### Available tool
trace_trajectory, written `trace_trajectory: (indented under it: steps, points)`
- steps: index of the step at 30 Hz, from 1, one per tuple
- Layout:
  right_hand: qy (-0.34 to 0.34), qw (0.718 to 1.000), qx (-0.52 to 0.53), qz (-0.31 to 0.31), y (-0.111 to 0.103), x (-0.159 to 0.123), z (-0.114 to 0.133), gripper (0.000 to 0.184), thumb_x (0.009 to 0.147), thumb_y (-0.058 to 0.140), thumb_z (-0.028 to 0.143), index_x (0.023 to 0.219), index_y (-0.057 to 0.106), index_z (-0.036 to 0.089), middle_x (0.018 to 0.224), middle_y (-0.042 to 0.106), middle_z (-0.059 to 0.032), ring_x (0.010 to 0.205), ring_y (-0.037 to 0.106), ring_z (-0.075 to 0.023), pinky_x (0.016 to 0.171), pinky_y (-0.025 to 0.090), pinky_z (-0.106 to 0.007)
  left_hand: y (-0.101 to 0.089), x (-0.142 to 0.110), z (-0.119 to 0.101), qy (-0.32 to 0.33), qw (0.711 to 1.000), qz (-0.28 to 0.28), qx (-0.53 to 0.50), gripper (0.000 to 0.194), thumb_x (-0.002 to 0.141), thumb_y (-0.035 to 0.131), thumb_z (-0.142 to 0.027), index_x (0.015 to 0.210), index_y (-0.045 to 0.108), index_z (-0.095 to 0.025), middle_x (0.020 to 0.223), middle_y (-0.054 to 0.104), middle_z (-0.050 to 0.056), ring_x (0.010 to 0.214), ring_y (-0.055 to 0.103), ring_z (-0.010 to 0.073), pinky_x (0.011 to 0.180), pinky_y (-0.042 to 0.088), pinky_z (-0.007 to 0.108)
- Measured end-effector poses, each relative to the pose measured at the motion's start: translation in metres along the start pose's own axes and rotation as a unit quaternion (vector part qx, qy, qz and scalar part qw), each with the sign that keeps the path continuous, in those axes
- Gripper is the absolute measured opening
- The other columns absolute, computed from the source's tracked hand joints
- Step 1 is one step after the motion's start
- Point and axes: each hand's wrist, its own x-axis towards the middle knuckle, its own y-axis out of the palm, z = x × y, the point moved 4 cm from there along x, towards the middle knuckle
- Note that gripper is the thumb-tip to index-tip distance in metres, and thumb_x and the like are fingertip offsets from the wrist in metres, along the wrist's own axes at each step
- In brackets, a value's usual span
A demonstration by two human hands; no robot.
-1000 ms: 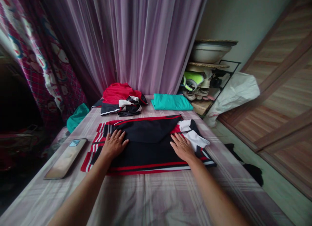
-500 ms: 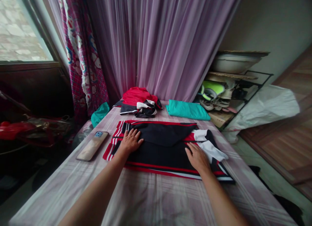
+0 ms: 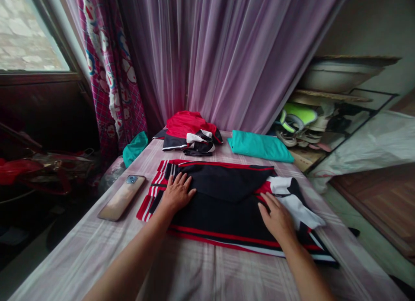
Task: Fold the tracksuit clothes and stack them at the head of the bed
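Observation:
A black jacket [image 3: 223, 210] with red and white trim lies folded flat on the cloth-covered table, its striped red-and-white edge to the left. My left hand [image 3: 177, 192] rests palm down on its left part, fingers spread. Toward the right end, my right hand [image 3: 277, 216] lies on the black fabric with its fingers stretched out, close to the white part [image 3: 300, 208] of the garment. Neither hand grips anything. To the left of the jacket is a phone [image 3: 121, 198], back side up.
Behind the jacket sit a crumpled red and dark garment [image 3: 189, 128] and a folded teal cloth [image 3: 261, 146]. Purple curtains [image 3: 214, 54] hang beyond the table. At right stands a rack with shoes [image 3: 313, 136] and a basin [image 3: 343, 78], beside a white plastic bag [image 3: 379, 139].
The view has turned slightly, with the rack and jacket shifting and enlarging. Both hands stay flat on the jacket in nearly the same places.

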Motion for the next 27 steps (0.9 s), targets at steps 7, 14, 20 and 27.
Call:
trace_trajectory:
  steps: [7, 14, 20, 27]
  points:
    - [-0.066, 0.994, 0.072, 0.049, 0.007, 0.074, 0.101, 0.047, 0.097, 0.038, 0.035, 0.133, 0.061, 0.016, 0.140, 0.059, -0.0132, 0.128, 0.054, -0.0246, 0.108, 0.043, -0.041, -0.002, -0.003, -0.001, -0.001, 1.000, -0.009, -0.004, 0.061, 0.098, 0.034, -0.056, 0.149, 0.045, -0.022, 0.156, 0.043, 0.009, 0.148, 0.030, 0.0285, 0.122, 0.019, 0.055]
    - [-0.049, 0.964, -0.005, 0.260, 0.065, 0.079, 0.147, 0.053, 0.099, 0.040, 0.042, 0.149, 0.045, 0.025, 0.158, 0.038, -0.0100, 0.146, 0.032, -0.0268, 0.118, 0.022, -0.055, 0.003, -0.005, 0.002, 0.005, 0.999, -0.045, -0.002, 0.061, 0.097, 0.037, -0.059, 0.146, 0.050, -0.025, 0.158, 0.039, 0.009, 0.148, 0.030, 0.0292, 0.121, 0.023, 0.055]
    - [0.031, 0.953, -0.087, 0.288, 0.066, 0.075, 0.077, 0.056, 0.100, 0.031, 0.045, 0.153, 0.038, 0.027, 0.162, 0.031, -0.0078, 0.149, 0.026, -0.0246, 0.119, 0.020, -0.053, 0.004, -0.004, 0.003, 0.002, 0.999, -0.053, -0.006, 0.059, 0.096, 0.038, -0.060, 0.142, 0.054, -0.026, 0.156, 0.043, 0.010, 0.147, 0.033, 0.0303, 0.119, 0.027, 0.055]
    - [0.140, 0.939, -0.141, 0.280, 0.056, 0.077, 0.011, 0.061, 0.101, 0.021, 0.048, 0.155, 0.034, 0.023, 0.162, 0.030, -0.0082, 0.149, 0.026, -0.0232, 0.118, 0.022, -0.051, 0.001, -0.004, 0.007, 0.002, 0.998, -0.055, -0.020, 0.055, 0.096, 0.042, -0.056, 0.139, 0.056, -0.025, 0.152, 0.048, 0.010, 0.146, 0.035, 0.0291, 0.120, 0.027, 0.054]
